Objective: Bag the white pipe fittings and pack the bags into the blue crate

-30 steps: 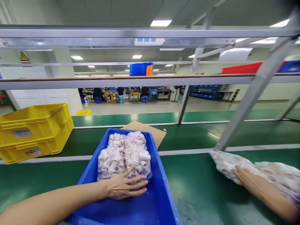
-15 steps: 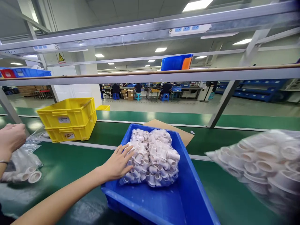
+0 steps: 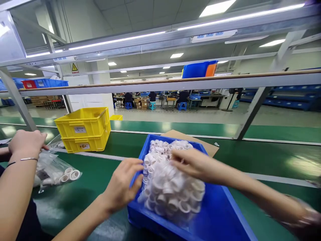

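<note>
My right hand point(image 3: 187, 162) is closed on the top of a clear plastic bag of white plastic pipe fittings point(image 3: 175, 194), blurred by motion. This bag hangs low over the blue bin point(image 3: 213, 217), in front of other bagged white fittings point(image 3: 156, 150) inside it. By the bin's left wall is my left hand point(image 3: 125, 182), fingers slightly bent and thumb apart, with nothing in it. At the left, a co-worker's hand point(image 3: 27, 144) with a bracelet grips another clear bag of white fittings point(image 3: 59, 174) lying on the green work surface.
Two stacked yellow crates point(image 3: 84, 130) stand behind the co-worker's bag. A cardboard sheet point(image 3: 210, 147) lies behind the blue bin. A metal shelf frame point(image 3: 253, 110) crosses above the bench, with a blue and orange bin point(image 3: 199, 69) on its shelf.
The bag at the far right has come left over the blue bin, with my right hand now visible on it. My left hand has drawn back from the bagged fittings. The view has shifted slightly left.
</note>
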A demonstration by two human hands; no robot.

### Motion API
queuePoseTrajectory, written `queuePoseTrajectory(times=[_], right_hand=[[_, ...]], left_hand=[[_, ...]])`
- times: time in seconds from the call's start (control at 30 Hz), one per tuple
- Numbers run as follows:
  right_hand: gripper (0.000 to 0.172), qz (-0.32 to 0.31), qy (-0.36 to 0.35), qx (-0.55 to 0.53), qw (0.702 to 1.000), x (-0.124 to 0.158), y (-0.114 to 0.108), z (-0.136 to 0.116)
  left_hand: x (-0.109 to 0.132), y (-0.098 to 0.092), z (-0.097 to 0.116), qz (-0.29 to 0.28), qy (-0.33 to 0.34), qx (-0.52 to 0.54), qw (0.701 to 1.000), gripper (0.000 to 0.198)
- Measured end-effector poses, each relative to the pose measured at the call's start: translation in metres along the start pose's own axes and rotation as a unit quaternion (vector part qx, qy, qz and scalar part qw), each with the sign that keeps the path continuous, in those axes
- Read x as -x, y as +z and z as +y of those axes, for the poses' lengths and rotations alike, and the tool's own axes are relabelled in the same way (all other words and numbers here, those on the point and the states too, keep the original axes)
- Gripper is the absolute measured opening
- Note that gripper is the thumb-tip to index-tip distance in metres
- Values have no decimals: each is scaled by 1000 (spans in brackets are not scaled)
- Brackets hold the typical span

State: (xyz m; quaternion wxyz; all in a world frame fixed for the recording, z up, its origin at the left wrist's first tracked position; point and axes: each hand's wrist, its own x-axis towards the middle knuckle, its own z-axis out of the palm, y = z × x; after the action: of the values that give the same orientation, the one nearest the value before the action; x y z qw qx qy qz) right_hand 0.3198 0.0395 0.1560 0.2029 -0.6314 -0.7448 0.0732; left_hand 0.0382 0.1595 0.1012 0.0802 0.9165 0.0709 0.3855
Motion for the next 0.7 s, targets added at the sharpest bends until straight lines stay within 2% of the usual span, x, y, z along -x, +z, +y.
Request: queuePoseTrajectory(times=[0.03, 0.1, 0.17, 0.2, 0.27, 0.33, 0.37, 0.43, 0.47, 0.53, 0.6, 0.7], right_hand=[[22, -23, -21, -13, 999, -16, 25, -6], [22, -53, -54, -71, 995, -43, 66, -12], [22, -48, -54, -96, 993, -63, 91, -16], [20, -45, -48, -103, 993, -69, 97, -18], [17, -51, -35, -106, 992, -73, 93, -21], [11, -72, -38, -121, 989, -66, 73, -19], [9, -71, -47, -129, 988, -59, 58, -13], [12, -29, -37, -115, 992, -32, 23, 13], [14, 9, -6, -88, 996, -13, 4, 34], [16, 91, 121, 0, 989, 39, -34, 88], [20, 145, 261, 71, 952, 107, -66, 151], [19, 177, 473, 156, 849, 224, -97, 238]], left_hand=[[-1, 2, 12, -8, 88, -14, 996, 21], [-6, 14, 33, -74, 246, -45, 965, 18], [-13, 39, 44, -155, 333, -71, 927, 18], [-17, 54, 45, -187, 347, -80, 916, 17], [-22, 85, 38, -235, 345, -99, 903, 16], [-24, 111, 27, -268, 335, -138, 892, 24], [-24, 121, 20, -266, 326, -145, 896, 26], [-25, 135, 9, -215, 335, -126, 909, 23], [-25, 139, 4, -182, 336, -107, 918, 21], [-29, 145, -1, -140, 330, -70, 931, 18], [-33, 150, -2, -110, 325, -47, 938, 24], [-35, 163, -4, -55, 334, -37, 940, 44]])
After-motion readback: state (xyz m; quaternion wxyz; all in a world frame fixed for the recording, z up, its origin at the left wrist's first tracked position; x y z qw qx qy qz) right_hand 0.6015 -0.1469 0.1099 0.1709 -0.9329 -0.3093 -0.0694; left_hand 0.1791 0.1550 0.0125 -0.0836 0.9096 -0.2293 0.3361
